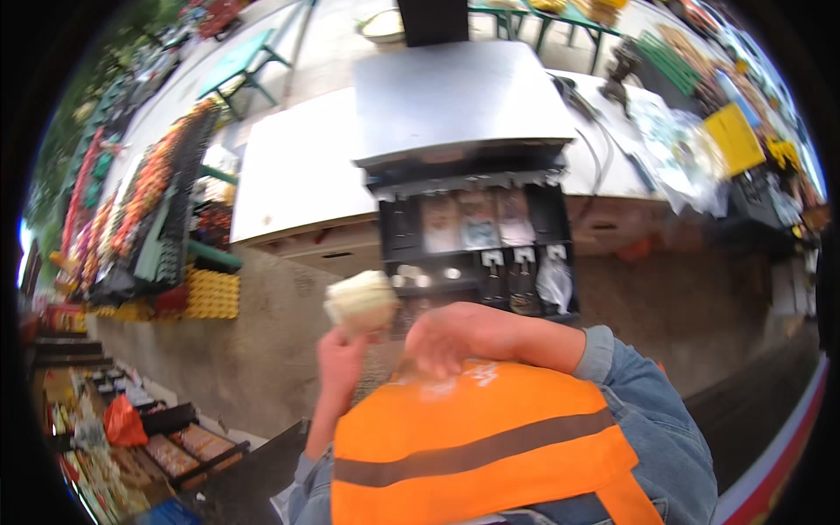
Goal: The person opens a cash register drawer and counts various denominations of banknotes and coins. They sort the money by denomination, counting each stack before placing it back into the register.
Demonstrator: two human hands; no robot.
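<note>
My left hand (344, 357) holds up a pale, folded bundle (362, 300), blurred, to the left of an open cash drawer. My right hand (438, 344) is bent in front of the orange apron (472, 433); its fingers are blurred, and whether they hold anything cannot be told. Ahead of both hands is the black cash drawer (478, 275), with banknotes (478, 220) in its upper compartments, coins (423, 281) in the lower left ones, and a crumpled clear plastic bag (554, 285) at the lower right. The drawer sits below a silver metal cover (459, 98).
A white counter (302, 164) extends on both sides of the drawer. Cables (594, 125) and clear plastic bags (676, 151) lie on its right part. Produce racks (157, 190) stand at the left, above a yellow crate (213, 293). Shelves with packaged goods (174, 453) are at lower left.
</note>
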